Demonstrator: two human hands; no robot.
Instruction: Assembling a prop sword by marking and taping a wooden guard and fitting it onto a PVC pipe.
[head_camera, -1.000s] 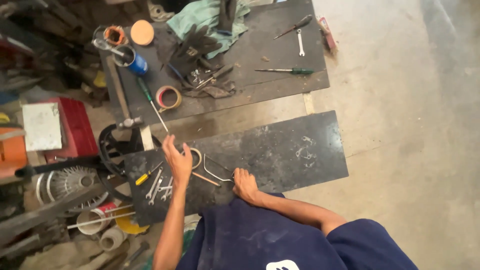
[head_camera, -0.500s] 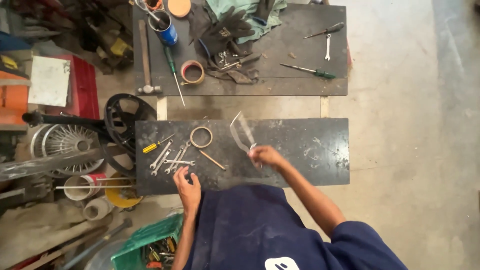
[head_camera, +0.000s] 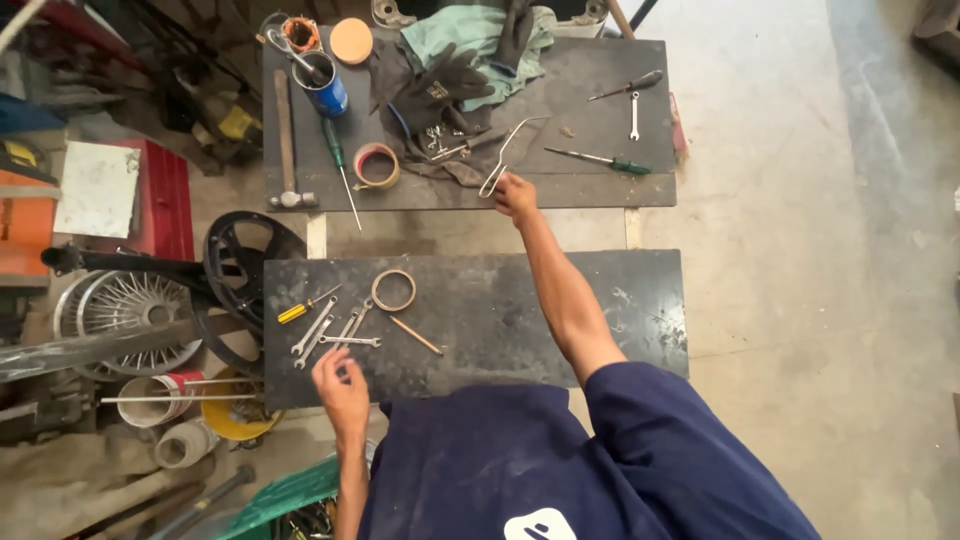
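The right hand (head_camera: 515, 193) is stretched out to the far desk (head_camera: 600, 185), closed on 1 bent wire piece (head_camera: 503, 152): thin, light, probably springy (best pinched at its looped end). The left hand (head_camera: 342, 385) hovers open, holding nothing, just short of about 4 spanners (head_camera: 330, 335) and 1 ring (head_camera: 393, 290)
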